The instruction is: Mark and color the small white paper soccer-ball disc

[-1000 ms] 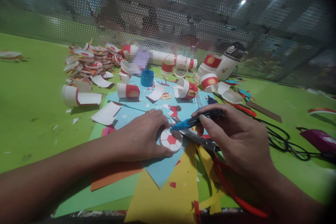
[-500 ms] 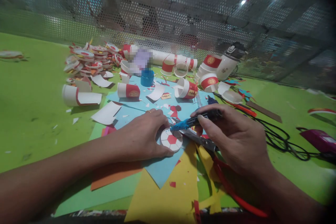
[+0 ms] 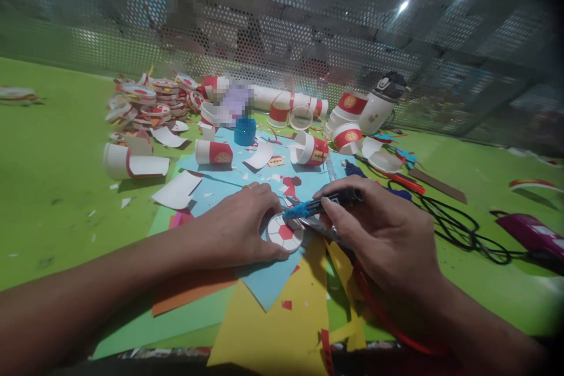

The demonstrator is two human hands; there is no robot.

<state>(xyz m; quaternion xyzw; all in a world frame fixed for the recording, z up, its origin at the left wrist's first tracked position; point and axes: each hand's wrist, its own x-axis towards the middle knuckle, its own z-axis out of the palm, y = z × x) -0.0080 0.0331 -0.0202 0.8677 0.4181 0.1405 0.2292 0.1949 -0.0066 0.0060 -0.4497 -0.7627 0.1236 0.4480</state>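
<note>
My left hand [image 3: 238, 226] presses down on a small white round disc [image 3: 285, 234] with red patches and dark lines, gripping its left rim on a light blue paper sheet [image 3: 264, 282]. My right hand [image 3: 383, 235] holds a dark marker with a blue tip [image 3: 319, 205], the tip touching the disc's top edge. A ring shows on one left finger.
Red-and-white paper cups [image 3: 215, 153] and a pile of cut discs [image 3: 145, 103] lie behind on the green table [image 3: 53, 188]. A blue pot [image 3: 245, 130], a white bottle [image 3: 379, 106], black cable [image 3: 458, 229], a purple tool [image 3: 531, 232], yellow paper [image 3: 282, 323] and a mesh wall surround.
The marker tip has come down slightly and leftward onto the disc's upper edge. The view has shifted a little; my left hand stays on the disc.
</note>
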